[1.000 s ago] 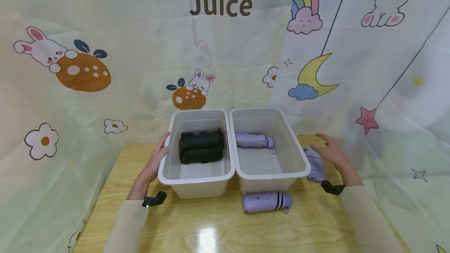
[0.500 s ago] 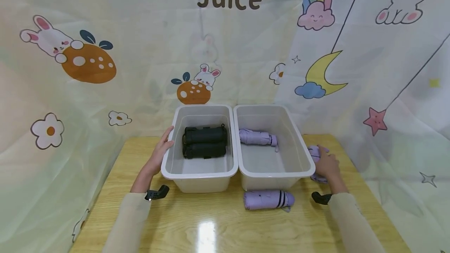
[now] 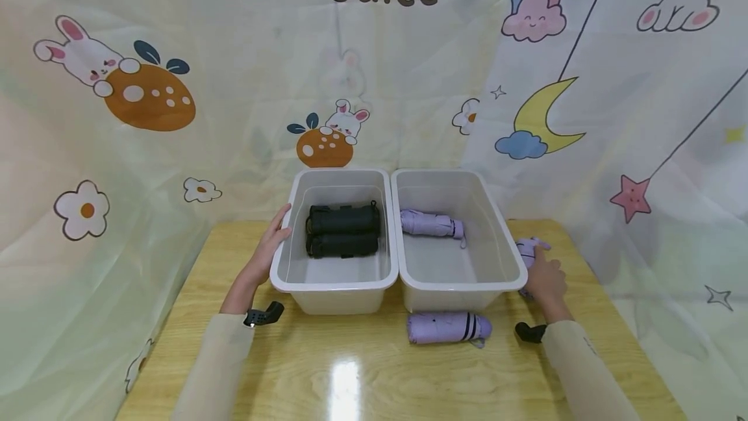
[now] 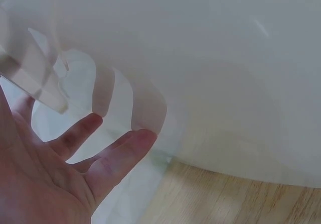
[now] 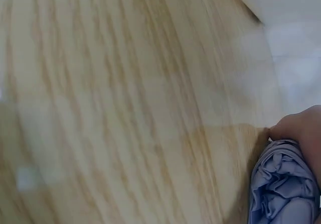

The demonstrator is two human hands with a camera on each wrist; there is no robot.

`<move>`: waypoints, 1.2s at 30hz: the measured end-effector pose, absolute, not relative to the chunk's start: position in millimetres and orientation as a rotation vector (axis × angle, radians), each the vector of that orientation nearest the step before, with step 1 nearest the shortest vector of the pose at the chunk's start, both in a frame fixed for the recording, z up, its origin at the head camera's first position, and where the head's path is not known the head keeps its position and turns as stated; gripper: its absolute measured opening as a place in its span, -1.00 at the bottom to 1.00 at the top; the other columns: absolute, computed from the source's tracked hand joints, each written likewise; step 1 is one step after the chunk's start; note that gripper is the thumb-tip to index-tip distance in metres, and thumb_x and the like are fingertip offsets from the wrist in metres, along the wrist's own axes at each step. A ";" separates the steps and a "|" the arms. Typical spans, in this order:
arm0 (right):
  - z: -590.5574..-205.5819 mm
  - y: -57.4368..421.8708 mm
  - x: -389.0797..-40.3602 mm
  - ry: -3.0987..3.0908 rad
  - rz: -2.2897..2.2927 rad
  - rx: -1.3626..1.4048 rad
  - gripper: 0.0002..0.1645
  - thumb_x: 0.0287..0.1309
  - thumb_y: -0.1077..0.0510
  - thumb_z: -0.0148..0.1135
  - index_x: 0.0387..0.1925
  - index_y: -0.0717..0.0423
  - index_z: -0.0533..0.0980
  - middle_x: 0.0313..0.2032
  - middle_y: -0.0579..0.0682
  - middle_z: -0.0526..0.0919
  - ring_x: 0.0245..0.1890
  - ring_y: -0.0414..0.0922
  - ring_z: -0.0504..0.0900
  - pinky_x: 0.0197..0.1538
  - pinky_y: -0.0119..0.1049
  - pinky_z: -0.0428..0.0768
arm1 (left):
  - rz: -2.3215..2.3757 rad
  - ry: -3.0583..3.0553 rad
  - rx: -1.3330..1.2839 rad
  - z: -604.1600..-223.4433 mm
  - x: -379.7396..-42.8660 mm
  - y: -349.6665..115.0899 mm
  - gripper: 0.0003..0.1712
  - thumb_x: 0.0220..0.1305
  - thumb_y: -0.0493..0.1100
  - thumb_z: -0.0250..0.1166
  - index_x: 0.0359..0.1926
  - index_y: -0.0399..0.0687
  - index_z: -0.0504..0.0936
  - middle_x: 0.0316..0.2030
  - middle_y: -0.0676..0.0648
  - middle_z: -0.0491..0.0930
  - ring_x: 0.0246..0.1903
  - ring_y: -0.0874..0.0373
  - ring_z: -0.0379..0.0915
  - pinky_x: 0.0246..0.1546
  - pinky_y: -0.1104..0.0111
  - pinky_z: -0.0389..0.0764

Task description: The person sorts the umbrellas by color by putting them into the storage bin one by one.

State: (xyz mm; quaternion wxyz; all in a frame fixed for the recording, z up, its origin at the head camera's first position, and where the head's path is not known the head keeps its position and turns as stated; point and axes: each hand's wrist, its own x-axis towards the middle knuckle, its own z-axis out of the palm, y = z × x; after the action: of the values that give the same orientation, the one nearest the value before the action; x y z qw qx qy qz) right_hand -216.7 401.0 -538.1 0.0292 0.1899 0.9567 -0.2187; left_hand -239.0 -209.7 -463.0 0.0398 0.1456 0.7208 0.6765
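My left hand [image 3: 264,253] rests with extended fingers against the outer left side of the left white bin [image 3: 334,286]; in the left wrist view its fingertips meet the smooth bin wall [image 4: 241,93]. Beside the right white bin [image 3: 461,287], my right hand [image 3: 546,278] grips a folded lilac umbrella [image 3: 528,249], partly hidden by the hand and the bin rim. Its bunched fabric end [image 5: 283,184] shows under the fingers in the right wrist view. Two black folded umbrellas [image 3: 343,231] lie in the left bin. One lilac folded umbrella [image 3: 431,223] lies in the right bin.
Another lilac folded umbrella [image 3: 447,328] with dark stripes lies on the wooden table [image 3: 280,369] in front of the right bin. The bins stand side by side, rims close together. A printed cloth [image 3: 245,83] hangs behind and along both sides of the table.
My right hand came down from above the lilac umbrella at the right and took hold of it. The left hand stays at the bin's side. The head view has shifted slightly.
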 end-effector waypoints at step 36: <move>-317.0 379.5 -249.7 3.225 -0.513 -0.514 -0.13 0.12 -0.11 0.35 0.41 0.02 0.27 0.02 0.34 0.47 -0.18 0.20 0.46 -0.27 0.13 0.46 | 2.074 2.205 0.450 -461.7 -239.6 -209.4 -0.34 0.56 -0.07 -0.17 0.56 0.14 -0.17 0.48 -0.21 -0.13 0.30 -0.35 0.05 0.06 -0.24 0.30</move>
State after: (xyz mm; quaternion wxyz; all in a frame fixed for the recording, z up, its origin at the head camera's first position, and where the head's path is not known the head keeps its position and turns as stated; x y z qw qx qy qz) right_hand -249.7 379.5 -317.0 -0.0820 -0.1551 0.9722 -0.1548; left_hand -239.6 -209.4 -461.7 0.0406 0.1470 0.7198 0.6772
